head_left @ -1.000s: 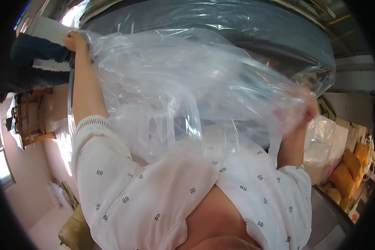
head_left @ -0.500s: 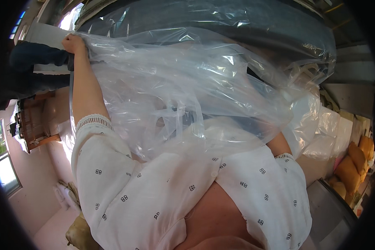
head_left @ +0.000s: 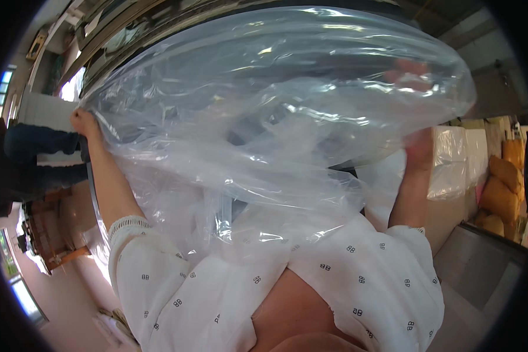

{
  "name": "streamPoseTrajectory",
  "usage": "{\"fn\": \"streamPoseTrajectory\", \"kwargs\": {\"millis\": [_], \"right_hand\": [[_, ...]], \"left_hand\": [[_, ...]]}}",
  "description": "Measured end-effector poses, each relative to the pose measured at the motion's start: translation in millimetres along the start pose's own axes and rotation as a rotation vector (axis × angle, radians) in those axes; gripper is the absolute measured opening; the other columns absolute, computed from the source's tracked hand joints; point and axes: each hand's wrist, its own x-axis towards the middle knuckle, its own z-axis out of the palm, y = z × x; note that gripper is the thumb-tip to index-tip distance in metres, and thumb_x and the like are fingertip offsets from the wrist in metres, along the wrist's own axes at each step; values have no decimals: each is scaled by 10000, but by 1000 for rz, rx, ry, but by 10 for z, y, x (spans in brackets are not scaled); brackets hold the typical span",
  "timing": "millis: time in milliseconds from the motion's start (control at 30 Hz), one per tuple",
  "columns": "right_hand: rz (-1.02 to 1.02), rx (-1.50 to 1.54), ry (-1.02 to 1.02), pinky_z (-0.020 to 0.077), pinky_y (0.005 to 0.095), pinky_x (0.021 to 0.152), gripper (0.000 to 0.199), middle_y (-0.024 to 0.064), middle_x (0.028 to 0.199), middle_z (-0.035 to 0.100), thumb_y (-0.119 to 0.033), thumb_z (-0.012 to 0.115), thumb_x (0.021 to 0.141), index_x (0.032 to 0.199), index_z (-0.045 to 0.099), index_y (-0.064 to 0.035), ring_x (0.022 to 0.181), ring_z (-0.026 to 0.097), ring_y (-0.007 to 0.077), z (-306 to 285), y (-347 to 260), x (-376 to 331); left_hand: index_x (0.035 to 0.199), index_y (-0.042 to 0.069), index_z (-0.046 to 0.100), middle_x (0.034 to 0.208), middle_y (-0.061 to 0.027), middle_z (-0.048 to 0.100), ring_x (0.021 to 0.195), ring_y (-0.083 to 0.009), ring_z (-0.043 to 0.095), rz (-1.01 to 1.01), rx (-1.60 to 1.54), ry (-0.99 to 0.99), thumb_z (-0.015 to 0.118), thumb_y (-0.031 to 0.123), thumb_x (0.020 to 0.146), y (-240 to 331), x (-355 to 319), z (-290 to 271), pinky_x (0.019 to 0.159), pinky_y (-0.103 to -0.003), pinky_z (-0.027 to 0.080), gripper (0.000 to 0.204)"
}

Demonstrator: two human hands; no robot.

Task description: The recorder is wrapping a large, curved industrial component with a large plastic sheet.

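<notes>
Hands (head_left: 85,122) inside billowing clear bag (head_left: 276,111)

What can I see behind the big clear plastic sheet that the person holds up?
Through the clear plastic sheet a dark curved shape shows dimly, and the right hand appears blurred behind the film. The left hand grips its edge. Folds hide finer detail.

Clear plastic bag (head_left: 276,117) between raised left hand (head_left: 83,122); right hand (head_left: 418,146)

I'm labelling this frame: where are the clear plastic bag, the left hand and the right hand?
clear plastic bag (head_left: 287,100): head view, its billowed middle.
left hand (head_left: 83,123): head view, knuckles at the bag's edge.
right hand (head_left: 418,146): head view, palm behind the film.
</notes>
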Motion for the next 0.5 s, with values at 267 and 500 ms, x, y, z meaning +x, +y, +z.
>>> {"fn": "streamPoseTrajectory", "kwargs": {"millis": [267,500], "right_hand": [[208,-798,372,425,222,564,397,55,839,606,25,440,760,1126,565,-66,742,533,85,-904,0,-508],[-433,-1676,493,439,277,802,297,80,952,586,-38,573,742,1036,588,-70,951,571,203,-1814,-2106,71]], "left_hand": [[955,-52,569,955,-228,585,891,-370,549,-24,-141,40,446,265,829,80,-107,113,791,-388,409,363],[920,-5,543,904,-170,578,859,-332,549,337,-146,-267,451,231,890,875,-326,97,765,-371,410,255]]}}
